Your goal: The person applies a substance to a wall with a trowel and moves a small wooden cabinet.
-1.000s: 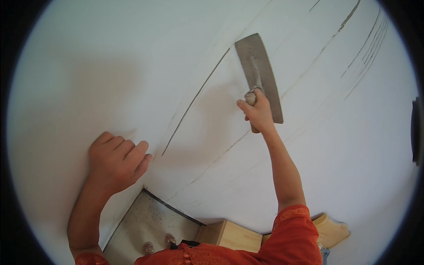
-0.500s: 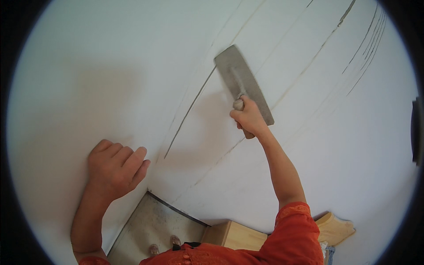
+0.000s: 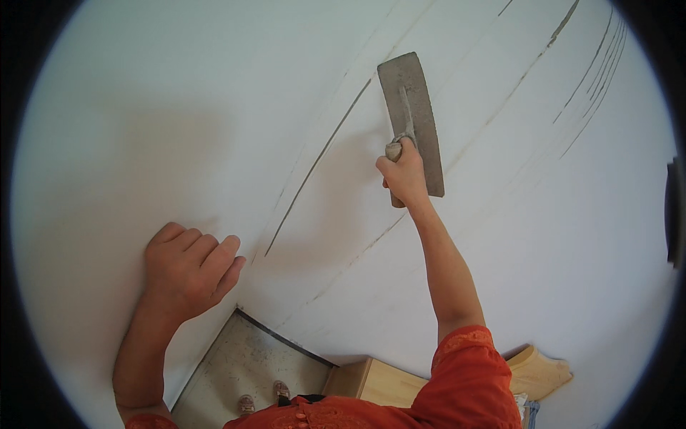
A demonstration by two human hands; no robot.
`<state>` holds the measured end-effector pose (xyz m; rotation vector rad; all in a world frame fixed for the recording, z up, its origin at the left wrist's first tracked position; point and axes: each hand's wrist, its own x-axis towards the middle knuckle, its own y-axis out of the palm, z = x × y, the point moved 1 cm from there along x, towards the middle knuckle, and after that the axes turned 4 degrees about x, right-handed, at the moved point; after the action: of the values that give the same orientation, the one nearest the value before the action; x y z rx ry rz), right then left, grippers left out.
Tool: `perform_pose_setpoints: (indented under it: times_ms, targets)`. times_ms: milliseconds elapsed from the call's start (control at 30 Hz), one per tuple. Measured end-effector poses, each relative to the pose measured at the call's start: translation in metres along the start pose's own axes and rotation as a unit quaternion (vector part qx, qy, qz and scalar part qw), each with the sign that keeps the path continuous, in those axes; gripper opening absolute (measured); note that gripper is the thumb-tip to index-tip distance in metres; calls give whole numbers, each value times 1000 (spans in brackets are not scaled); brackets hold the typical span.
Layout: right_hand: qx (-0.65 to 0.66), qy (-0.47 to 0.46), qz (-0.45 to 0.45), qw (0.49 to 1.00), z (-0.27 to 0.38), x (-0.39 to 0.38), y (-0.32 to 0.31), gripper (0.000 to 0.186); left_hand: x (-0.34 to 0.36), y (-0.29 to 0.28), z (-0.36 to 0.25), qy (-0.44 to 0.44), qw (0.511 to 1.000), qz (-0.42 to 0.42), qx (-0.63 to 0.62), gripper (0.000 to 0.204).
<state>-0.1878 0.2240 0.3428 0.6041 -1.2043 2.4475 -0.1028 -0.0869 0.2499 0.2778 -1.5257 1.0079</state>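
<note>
My right hand (image 3: 409,175) grips the handle of a plastering trowel (image 3: 421,118), a long grey metal blade stained with residue. The blade lies against, or very near, the white wall (image 3: 543,214); exact contact is hard to tell. Beside the blade's upper left corner runs a thin dark line (image 3: 319,157), slanting down to the lower left. My left hand (image 3: 189,272) is curled into a loose fist against or close to the wall on the left, with its palm side hidden. Nothing shows between its fingers.
More dark streaks (image 3: 597,71) mark the wall at upper right. Below are a grey speckled floor (image 3: 264,357) with my shoes on it, a light wooden cabinet (image 3: 393,382) and a shaped wooden panel (image 3: 539,372). A dark object (image 3: 673,214) stands at the far right edge.
My right hand and the trowel have moved slightly upward, and the blade has turned more upright. More of the dark line's upper end now shows. My left hand stays nearly in place.
</note>
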Motion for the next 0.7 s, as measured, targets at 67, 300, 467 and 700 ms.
perform_pose_setpoints:
  times_ms: [67,300,467,700]
  targets:
    - [-29,-39,-18,999,-23,2,6,21,0,1,0,5,1000,4,0,21]
    - [25,25,50,998,15,-8,-1,17,-4,-3,1,3,1000,5,8,21]
    - [-35,-5,40,999,-15,-3,6,22,1,-3,2,1,1000,9,0,21]
    - [-102,66,175,977,-60,-65,52,28,-2,-1,2,2,1000,0,4,21]
